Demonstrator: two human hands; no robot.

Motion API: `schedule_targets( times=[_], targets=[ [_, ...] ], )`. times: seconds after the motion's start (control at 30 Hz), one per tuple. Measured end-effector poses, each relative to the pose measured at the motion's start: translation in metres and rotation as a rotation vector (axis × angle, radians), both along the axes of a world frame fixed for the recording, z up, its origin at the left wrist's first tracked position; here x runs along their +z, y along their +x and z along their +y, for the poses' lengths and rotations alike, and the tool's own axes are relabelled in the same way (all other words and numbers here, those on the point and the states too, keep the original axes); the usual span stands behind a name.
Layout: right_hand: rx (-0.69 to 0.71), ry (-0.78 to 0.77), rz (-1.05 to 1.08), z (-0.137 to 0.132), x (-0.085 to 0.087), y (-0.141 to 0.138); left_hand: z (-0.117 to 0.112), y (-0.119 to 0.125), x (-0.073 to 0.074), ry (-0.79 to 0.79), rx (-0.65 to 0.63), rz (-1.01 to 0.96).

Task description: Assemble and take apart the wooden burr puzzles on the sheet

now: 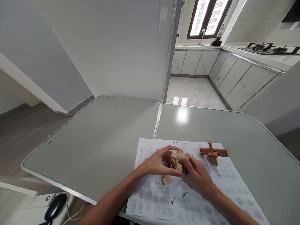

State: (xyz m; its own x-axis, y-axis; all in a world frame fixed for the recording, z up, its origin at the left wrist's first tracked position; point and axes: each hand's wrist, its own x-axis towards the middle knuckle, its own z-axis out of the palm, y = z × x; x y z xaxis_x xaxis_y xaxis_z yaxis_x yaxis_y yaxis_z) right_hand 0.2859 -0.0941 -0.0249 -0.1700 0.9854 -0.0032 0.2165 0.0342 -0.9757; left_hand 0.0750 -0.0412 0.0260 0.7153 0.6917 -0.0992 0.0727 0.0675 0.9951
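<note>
Both my hands hold one small wooden puzzle assembly of notched light-wood bars, just above a printed instruction sheet. My left hand pinches it from the left with thumb and fingers. My right hand grips it from the right, fingers curled round the bars. A single loose wooden bar lies on the sheet right below my left hand. An assembled wooden cross-shaped puzzle rests on the sheet's upper right corner, a short way right of my hands.
The sheet lies on a grey two-part table with a seam down its middle. A black computer mouse sits below the table's near left edge. A white wall stands behind the table; a kitchen with cabinets opens at the back right.
</note>
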Motion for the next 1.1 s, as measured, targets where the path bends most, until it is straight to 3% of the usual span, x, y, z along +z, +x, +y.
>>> schedule_targets(
  times=[0.47, 0.7, 1.1],
  targets=[
    [-0.054, 0.034, -0.064, -0.0006, 0.0014, -0.0003, -0.0011, 0.0029, 0.0036, -0.074, 0.011, -0.06],
    [-0.078, 0.113, -0.139, -0.001, 0.0035, -0.0008, -0.0014, 0.0027, 0.0034, -0.055, 0.047, -0.044],
    [-0.046, 0.104, -0.166, -0.0027, 0.0062, -0.0005, -0.0033, -0.0005, -0.0012, -0.01, 0.03, -0.008]
  ],
)
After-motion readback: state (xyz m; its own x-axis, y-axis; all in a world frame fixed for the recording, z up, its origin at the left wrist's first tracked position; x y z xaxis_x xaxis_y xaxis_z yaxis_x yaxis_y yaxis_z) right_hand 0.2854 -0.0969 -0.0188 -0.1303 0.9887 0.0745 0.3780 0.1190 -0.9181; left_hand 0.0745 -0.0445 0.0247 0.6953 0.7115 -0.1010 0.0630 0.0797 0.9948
